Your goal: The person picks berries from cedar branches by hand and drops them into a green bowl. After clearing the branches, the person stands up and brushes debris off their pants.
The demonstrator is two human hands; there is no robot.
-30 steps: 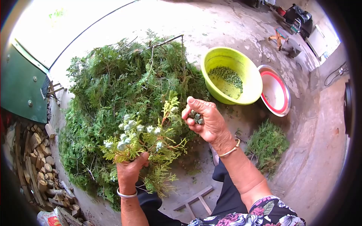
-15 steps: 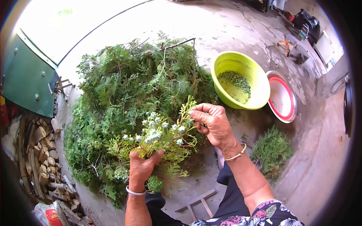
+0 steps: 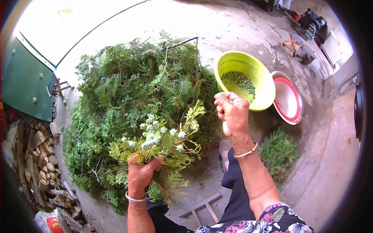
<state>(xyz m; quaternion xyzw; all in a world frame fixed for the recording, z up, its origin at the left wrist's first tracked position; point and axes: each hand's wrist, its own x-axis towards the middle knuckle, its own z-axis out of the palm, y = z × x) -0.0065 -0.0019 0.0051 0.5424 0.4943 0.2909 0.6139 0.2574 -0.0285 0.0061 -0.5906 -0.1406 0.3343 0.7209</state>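
Observation:
My left hand (image 3: pixel 142 173) grips an arborvitae sprig (image 3: pixel 186 141) bearing several pale blue-green cones (image 3: pixel 150 140). Behind it spreads a large heap of cut green branches (image 3: pixel 128 89). My right hand (image 3: pixel 234 112) is raised with its fingers curled together, just in front of the near rim of a yellow-green basin (image 3: pixel 265 87). What those fingers hold, if anything, is hidden. Small green cones (image 3: pixel 241 80) lie in the bottom of the basin.
Beside the basin leans a white bowl with a red ring (image 3: pixel 288 101). A small pile of green sprigs (image 3: pixel 279 153) lies right of my leg. Split firewood (image 3: pixel 44 155) is stacked at left below a green panel (image 3: pixel 27 77). A wooden frame (image 3: pixel 204 209) is between my legs.
My right hand has left the sprig and moved up and right toward the basin, its fingers now closed. My left hand still holds the sprig, shifted slightly.

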